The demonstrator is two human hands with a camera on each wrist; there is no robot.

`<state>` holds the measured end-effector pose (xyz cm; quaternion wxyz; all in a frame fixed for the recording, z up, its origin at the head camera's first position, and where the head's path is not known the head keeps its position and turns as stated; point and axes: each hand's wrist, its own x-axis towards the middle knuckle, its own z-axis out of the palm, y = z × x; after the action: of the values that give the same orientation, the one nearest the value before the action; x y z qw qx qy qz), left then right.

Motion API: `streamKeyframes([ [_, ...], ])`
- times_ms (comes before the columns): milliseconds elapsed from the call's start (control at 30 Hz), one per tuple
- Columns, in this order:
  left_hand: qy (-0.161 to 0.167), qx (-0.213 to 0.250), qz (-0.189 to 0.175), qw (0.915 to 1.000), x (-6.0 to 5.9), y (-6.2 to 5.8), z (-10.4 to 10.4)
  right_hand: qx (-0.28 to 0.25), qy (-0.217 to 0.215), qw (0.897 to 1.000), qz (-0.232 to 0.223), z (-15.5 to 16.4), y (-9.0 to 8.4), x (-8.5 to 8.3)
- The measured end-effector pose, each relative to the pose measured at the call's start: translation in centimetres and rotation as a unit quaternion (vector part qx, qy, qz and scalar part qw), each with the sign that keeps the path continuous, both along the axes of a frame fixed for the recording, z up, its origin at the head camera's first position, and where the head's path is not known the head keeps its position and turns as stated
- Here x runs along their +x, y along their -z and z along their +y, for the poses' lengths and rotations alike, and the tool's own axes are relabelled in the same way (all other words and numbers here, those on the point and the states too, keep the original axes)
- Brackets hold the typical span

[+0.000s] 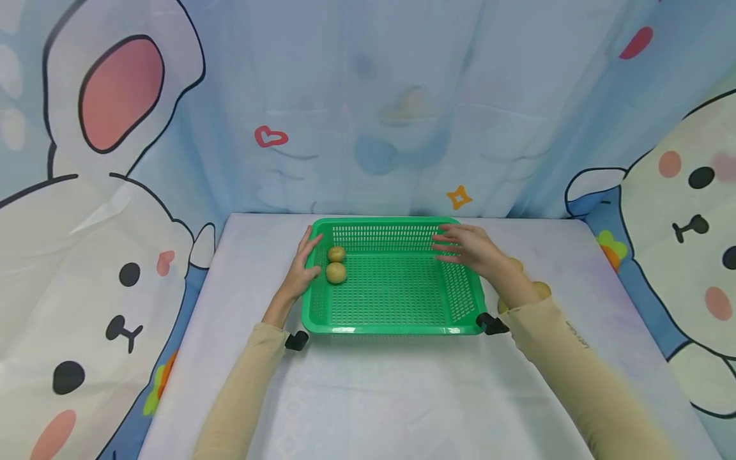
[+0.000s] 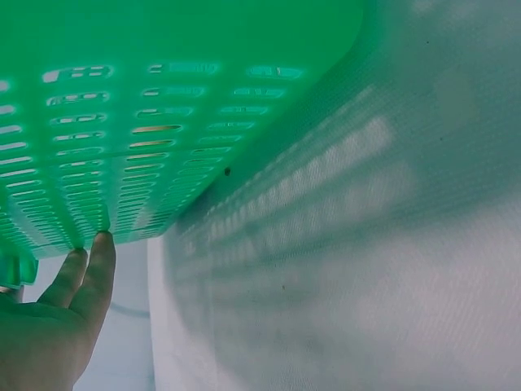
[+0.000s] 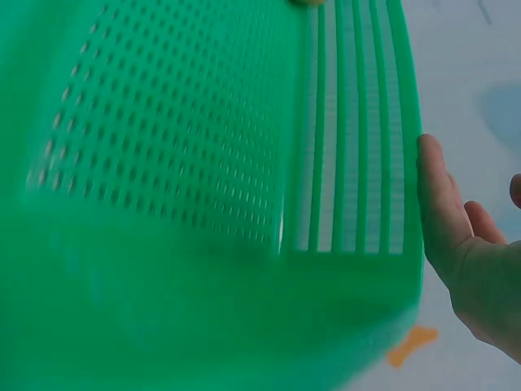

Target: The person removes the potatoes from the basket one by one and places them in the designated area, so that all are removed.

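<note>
A green plastic basket stands on the table, two round yellow potatoes lying inside along its left side. At the left rim is my left hand, fingers extended and thumb at the edge. The left wrist view shows two of its fingertips against the slotted outer wall. Over the back right corner reaches my right hand, its fingers spread and holding nothing. In the right wrist view that hand appears beside the basket's slatted side, fingers fairly straight.
More yellow potatoes lie on the white tablecloth right of the basket, partly hidden by the right forearm. A blue cartoon-print curtain rises behind the table's back edge. Black wrist straps sit close to the basket's front corners.
</note>
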<state>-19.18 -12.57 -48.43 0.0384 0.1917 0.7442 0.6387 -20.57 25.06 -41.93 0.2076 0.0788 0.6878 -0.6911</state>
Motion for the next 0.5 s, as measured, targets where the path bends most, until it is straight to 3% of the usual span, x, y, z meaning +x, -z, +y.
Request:
streamKeyframes([
  [267, -0.001, -0.001, -0.005, 1.0, -0.1, -0.1, 0.0, -0.04, -0.019, 0.999, -0.012, -4.7, 0.4, -1.8],
  [500, 0.0, -0.002, -0.003, 1.0, 0.0, 0.0, 0.0, -0.029, -0.042, 0.999, -0.012, -9.1, 1.8, -2.4],
])
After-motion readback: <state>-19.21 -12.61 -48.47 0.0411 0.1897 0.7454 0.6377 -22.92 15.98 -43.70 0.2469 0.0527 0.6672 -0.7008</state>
